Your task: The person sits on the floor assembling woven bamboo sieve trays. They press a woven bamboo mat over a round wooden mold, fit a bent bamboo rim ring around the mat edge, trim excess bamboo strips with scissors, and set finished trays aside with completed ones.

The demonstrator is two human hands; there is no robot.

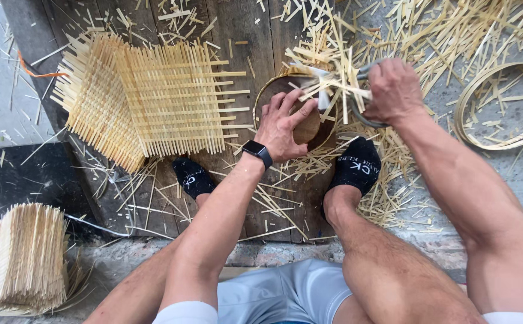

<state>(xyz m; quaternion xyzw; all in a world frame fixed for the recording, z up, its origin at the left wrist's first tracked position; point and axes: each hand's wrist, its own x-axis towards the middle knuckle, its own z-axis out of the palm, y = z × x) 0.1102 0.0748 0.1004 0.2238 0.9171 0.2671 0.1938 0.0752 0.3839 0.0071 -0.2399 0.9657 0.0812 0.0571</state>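
Head view, looking straight down past the person's knees onto dark wooden boards [237, 36] littered with cut bamboo slivers. The left hand [280, 125] lies flat with its fingers spread, pressing on a round wooden form [309, 129] that sits inside a thin bamboo ring [260, 96]; a dark smartwatch [257, 151] is on that wrist. The right hand [393, 90] is closed in a fist around the grey handles of a pair of shears [357, 111], just right of the ring. Between the two hands, a tuft of loose bamboo strips [333, 84] sticks up from the far edge of the ring, and the shears meet it from the right (whether the blades are open or shut is hidden by the strips).

Left of the ring, touching or nearly touching its rim, a flat woven bamboo mat [171, 102] lies on the boards, overlapping a second mat [96, 102] beneath it, both with ragged strip ends. A stack of further woven mats [24, 258] stands at the lower left, well apart. At the far right, a loose coil of bamboo hoops [501, 141] rests on the grey ground among offcuts. Both feet, in black socks [356, 165], are planted just below the ring.
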